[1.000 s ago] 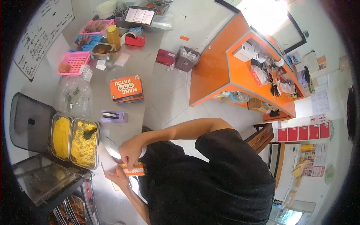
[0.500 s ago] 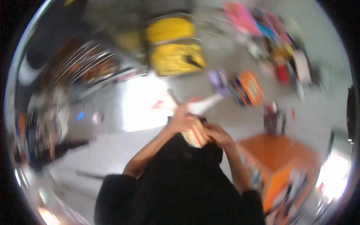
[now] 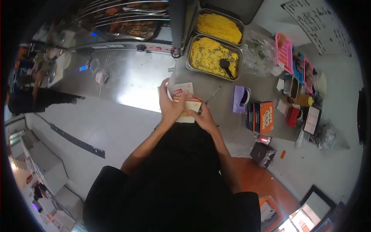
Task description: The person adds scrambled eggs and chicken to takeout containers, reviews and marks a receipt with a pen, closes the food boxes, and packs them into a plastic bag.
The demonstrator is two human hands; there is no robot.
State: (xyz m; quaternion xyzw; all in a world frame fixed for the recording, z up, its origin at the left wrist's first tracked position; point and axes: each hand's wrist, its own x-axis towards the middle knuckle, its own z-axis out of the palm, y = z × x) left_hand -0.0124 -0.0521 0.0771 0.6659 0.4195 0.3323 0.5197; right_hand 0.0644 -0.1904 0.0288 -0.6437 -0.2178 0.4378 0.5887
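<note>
Close to my body at the counter's edge, my left hand (image 3: 171,106) grips a small cardboard box (image 3: 189,105), white with orange and yellow print, from its left side. My right hand (image 3: 205,118) holds the same box from the right, its fingers bent at the box's edge. A white flap (image 3: 184,88) with a red mark stands up behind my fingers. Just right of the box, a thin green stick (image 3: 214,94) lies on the counter. Farther right are a purple tape dispenser (image 3: 239,99) and a stack of orange boxes (image 3: 266,117).
Two metal trays of yellow food stand at the back, the nearer one (image 3: 201,58) with a black scoop (image 3: 226,67). Plastic bags (image 3: 258,54) and a pink basket (image 3: 284,54) are to their right. A person in dark clothes (image 3: 36,98) is at far left.
The view has swung round, so the trays are now ahead and the orange boxes to the right. Both hands still hold the box, now with a white flap showing.
</note>
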